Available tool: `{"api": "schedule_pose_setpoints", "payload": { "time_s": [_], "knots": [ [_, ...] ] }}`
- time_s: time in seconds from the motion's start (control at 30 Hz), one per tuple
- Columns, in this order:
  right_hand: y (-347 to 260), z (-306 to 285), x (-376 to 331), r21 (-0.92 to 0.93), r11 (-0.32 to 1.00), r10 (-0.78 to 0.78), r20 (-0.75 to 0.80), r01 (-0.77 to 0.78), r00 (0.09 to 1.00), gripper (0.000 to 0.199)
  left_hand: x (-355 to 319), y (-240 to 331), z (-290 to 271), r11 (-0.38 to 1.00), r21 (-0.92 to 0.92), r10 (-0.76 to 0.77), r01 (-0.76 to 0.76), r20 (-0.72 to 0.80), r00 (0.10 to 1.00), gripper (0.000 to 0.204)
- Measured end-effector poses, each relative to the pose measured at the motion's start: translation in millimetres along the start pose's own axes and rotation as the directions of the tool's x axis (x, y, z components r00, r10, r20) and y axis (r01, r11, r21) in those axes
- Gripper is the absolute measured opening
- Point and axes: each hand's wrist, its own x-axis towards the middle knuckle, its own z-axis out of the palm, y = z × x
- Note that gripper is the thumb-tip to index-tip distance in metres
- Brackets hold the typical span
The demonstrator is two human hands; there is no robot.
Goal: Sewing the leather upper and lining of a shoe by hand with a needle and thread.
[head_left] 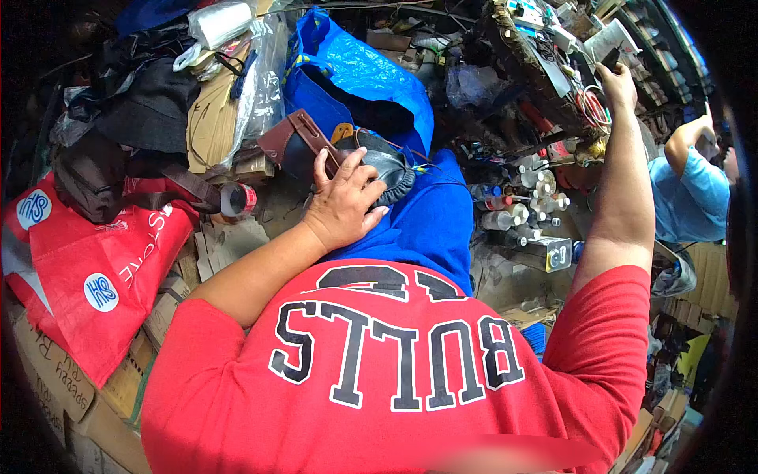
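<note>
Background, head view: cluttered work area is surrounding the person, with cardboard [47,355] lying at lower left and mixed supplies crowding the upper part.
Left side: red bag [158,237] is slumping beside the person; a container with a red label [249,197] is lying near it.
Blue bag: blue plastic bag [371,67] is gaping just beyond the lap.
Lap: blue cloth [430,225] is covering the legs below the red shirt [205,355].
Leather work: brown leather piece [317,142] is lying at the lap, slanting toward upper left, with a black gathered item [391,170] sitting just to its right; whether they are joining cannot be told.
Left hand: left hand [343,197] is resting palm down over both, fingers spreading and bending lightly, not closing.
Right hand: right hand [620,85] is reaching to upper right, pinching a small dark object [610,58] near a cluttered surface [521,71]; the object's kind is not showing clearly.
Bottles: small bottles [499,220] are clustering below that surface, near a square clear container [557,254].
Co-worker: another person in a light blue top [687,193] is occupying the right rim.
</note>
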Motion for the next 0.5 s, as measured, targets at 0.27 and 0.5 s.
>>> {"api": "schedule_pose_setpoints", "payload": {
  "time_s": [0.27, 0.5],
  "knots": [
    [-5, -20, -9, 0.312, 0.896, 0.15, 0.458, -0.316, 0.876, 0.04, 1, -2, 4, 1.0, 0.003, 0.02, -0.02, -0.038, 0.999, 0.031],
    [15, -49, -57, 0.665, 0.646, -0.039, 0.519, -0.375, 0.854, 0.048, 1, -5, 2, 0.999, -0.015, 0.042, -0.042, -0.029, 0.999, 0.031]
  ]
}}
